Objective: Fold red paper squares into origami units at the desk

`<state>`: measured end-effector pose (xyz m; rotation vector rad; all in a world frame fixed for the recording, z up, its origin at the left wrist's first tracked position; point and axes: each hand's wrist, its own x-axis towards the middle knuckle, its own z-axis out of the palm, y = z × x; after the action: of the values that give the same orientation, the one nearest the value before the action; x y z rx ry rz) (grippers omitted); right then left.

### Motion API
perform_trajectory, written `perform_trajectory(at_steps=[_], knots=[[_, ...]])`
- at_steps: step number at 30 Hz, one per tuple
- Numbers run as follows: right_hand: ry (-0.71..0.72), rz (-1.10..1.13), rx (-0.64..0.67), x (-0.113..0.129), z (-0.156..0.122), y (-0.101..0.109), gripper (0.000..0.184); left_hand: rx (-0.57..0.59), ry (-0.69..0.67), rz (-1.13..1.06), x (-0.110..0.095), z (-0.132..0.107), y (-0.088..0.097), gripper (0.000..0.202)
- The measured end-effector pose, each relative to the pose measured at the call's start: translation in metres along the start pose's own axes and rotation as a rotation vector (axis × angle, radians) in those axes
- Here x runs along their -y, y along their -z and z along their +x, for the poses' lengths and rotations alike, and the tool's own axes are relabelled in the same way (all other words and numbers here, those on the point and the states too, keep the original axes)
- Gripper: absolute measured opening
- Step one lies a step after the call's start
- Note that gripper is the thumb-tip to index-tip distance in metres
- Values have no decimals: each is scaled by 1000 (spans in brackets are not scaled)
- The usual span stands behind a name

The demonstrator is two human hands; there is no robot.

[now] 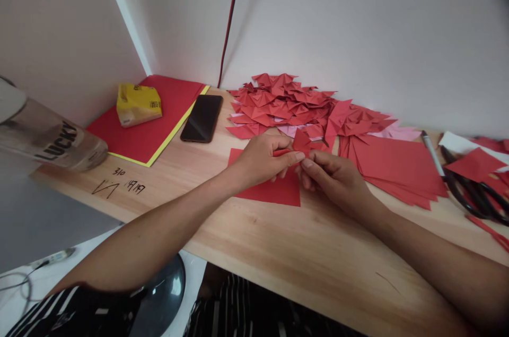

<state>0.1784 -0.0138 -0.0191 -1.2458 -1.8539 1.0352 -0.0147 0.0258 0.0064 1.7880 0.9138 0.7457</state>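
Small red paper pinched between left hand and right hand, thumbs nearly meeting, seemingly so fold can be controlled. Held over red sheet. Paper stack placed at right, likely for reach; folded pieces heaped behind; phone laid aside left.

A: exposure?
B: moderate, soft, diffuse; cord throws a faint blurry shadow to its right on the wall
A: glare?
B: small white highlight on the dark round object, lower left
A: edges?
B: top-right corner falls to black, bottle at far left looks stretched
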Motion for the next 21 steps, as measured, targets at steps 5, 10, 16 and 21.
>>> perform_trajectory(at_steps=[5,10,16,21], knots=[[1,8,6,0,0,0,39,-6,7,10,0,-1,0,35],[10,13,7,-1,0,0,39,4,31,-18,1,0,-1,33],[-3,4,7,-1,1,0,39,-4,20,-5,2,1,-1,35],[1,3,4,-1,1,0,40,7,34,-32,1,0,0,37]])
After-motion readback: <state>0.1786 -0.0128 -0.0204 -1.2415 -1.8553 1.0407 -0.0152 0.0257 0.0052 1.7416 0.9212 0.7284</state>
